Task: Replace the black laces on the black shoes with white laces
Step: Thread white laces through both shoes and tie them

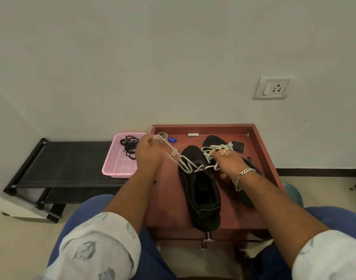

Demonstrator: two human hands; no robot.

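Observation:
Two black shoes lie on a red-brown table (229, 217). The near shoe (201, 190) points away from me, with a white lace (185, 163) threaded through its front eyelets. My left hand (147, 153) pinches one end of this lace and holds it taut up and to the left. My right hand (227, 162) grips the other end over the second shoe (215, 141), which carries a bunched white lace (219, 148). The black laces (129, 147) lie in a pink basket (117, 167).
The pink basket sits on a low black bench (67, 162) left of the table. On the table's far part lie a blue cap (172, 140), a small white tube (193, 134), a round tin (163, 135) and a black case (237, 146). The wall stands right behind.

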